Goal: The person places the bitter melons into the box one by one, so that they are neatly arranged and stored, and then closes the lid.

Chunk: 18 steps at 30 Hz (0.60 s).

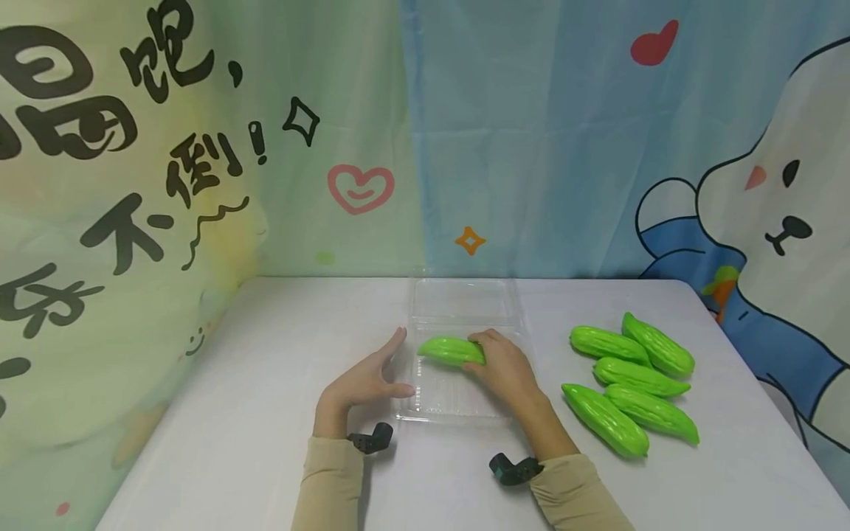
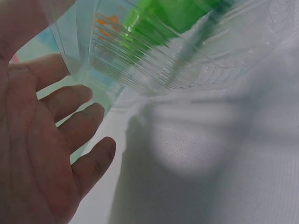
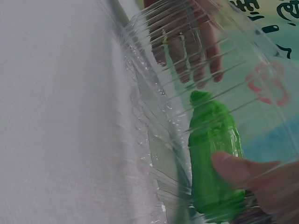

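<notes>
Over clear tray (image 1: 425,402), gourd (image 1: 450,350) under right fingers (image 1: 490,341)

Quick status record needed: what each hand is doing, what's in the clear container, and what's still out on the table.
right hand: grips a green toy bitter gourd over the clear plastic container
left hand: open, fingers straight against the container's left side
container: open, lid lying flat behind; only the held gourd is over it
loose gourds: five, on the white table to the right of the container
</notes>
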Tool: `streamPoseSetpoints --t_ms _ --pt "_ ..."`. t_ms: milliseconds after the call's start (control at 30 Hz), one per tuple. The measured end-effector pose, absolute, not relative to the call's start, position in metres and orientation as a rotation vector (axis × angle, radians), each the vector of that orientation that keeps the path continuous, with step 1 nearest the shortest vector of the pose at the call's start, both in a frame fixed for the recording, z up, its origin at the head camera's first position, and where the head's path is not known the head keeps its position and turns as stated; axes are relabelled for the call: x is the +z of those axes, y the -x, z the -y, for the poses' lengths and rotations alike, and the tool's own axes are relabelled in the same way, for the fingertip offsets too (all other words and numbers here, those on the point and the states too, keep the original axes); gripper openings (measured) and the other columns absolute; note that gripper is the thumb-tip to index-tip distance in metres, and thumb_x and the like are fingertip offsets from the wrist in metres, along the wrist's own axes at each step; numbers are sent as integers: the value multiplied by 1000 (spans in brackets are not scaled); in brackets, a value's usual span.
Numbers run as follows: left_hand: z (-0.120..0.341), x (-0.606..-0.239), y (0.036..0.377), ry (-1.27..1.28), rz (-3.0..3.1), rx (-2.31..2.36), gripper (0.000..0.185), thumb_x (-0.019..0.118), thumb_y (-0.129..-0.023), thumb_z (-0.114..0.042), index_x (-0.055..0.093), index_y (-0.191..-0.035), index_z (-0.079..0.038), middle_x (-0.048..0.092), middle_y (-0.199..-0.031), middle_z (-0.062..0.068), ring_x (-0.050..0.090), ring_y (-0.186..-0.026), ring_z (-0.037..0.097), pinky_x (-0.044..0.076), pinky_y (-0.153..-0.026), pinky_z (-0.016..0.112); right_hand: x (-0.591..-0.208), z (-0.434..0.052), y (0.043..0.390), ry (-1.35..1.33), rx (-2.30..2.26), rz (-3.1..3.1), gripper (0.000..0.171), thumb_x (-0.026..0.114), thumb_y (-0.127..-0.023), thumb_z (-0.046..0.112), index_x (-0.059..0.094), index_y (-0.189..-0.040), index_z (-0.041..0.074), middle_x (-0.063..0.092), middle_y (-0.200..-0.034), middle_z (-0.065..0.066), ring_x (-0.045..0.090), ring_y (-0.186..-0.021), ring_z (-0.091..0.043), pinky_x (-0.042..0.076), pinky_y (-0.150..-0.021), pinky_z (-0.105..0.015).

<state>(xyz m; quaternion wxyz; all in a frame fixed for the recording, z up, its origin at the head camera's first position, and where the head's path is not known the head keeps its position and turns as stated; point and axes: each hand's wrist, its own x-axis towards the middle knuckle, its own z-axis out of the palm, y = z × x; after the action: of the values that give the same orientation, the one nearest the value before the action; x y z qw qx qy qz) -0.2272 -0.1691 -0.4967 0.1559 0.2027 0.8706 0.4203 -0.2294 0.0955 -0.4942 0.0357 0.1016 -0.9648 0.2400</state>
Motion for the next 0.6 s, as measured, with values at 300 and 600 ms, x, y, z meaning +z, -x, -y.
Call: streamPoseSetpoints --t_ms 300,600 --pt "169 -497 228 -587 -2494 1178 112 78 -73 -47 6 -154 -15 6 -160 -1 8 -148 17 12 -121 38 -497 -95 228 -283 752 2948 52 77 -78 32 62 -123 11 62 -116 -5 61 -107 -25 51 -92 -42" --pt "168 -497 227 -570 -2494 1179 111 77 -74 -47 7 -154 -16 6 -161 -1 8 -148 18 13 -121 39 -495 -98 226 -246 830 2968 54 76 -80 30 59 -127 11 61 -116 -9 60 -106 -26 50 -93 -43"
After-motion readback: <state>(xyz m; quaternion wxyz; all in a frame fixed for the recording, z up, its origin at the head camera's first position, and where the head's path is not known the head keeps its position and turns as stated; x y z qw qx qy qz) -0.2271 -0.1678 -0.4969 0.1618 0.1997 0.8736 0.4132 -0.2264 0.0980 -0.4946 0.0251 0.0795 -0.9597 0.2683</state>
